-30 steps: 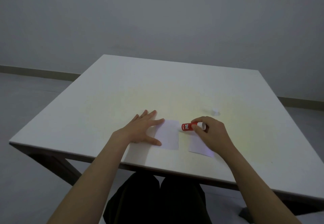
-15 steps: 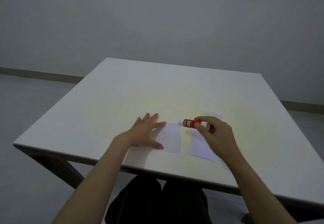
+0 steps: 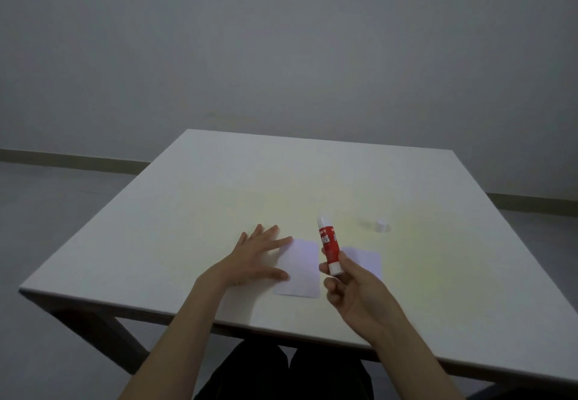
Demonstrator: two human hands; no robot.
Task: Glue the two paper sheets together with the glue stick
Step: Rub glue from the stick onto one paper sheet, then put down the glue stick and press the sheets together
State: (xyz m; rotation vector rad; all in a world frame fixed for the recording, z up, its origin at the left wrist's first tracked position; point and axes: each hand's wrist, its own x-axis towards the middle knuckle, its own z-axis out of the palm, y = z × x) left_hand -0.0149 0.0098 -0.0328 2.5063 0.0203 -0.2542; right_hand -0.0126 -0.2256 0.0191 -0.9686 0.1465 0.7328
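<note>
Two small white paper sheets lie side by side near the table's front edge: the left sheet (image 3: 301, 266) and the right sheet (image 3: 366, 258), which my right hand partly hides. My left hand (image 3: 254, 257) lies flat with spread fingers, thumb and forefinger pressing the left sheet's left edge. My right hand (image 3: 353, 293) holds a red glue stick (image 3: 328, 248) upright by its white base, uncapped tip pointing up, raised between the two sheets.
The glue stick's white cap (image 3: 381, 233) stands on the white table (image 3: 187, 212) beyond the right sheet. The table's front edge runs just behind my forearms; my dark-clothed legs show under it. A grey wall and floor lie beyond.
My right hand has lifted the glue stick from lying sideways over the sheets, turned it upright and drawn it back toward me. My left hand has stayed on the left sheet.
</note>
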